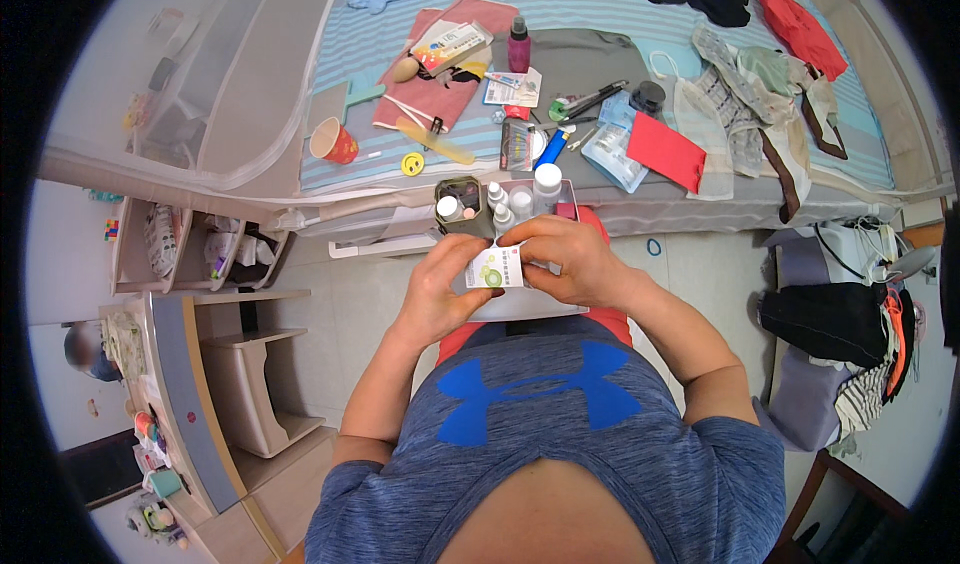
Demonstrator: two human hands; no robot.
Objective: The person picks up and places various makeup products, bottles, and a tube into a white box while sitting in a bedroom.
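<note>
Between my hands is a small white box [496, 267] with green round fruit printed on it. My left hand [440, 282] grips its left side, thumb below and fingers on top. On its right side, the fingers of my right hand [568, 258] close on the box near its upper corner. Just beyond my hands stands a pale tray [576, 196] with several white bottles [547, 186] in it. Left of these, a dark many-sided container [446, 188] holds a white-capped bottle [450, 208]. My palms and the lower tray are partly hidden by my fingers and the box.
On the striped bed [335, 226] ahead lie a paper cup [334, 141], a yellow smiley disc [412, 164], a purple spray bottle [519, 46], a red envelope [667, 153] and crumpled clothes [735, 79]. A desk [190, 384] stands left; a clothes-covered chair [800, 394] stands right.
</note>
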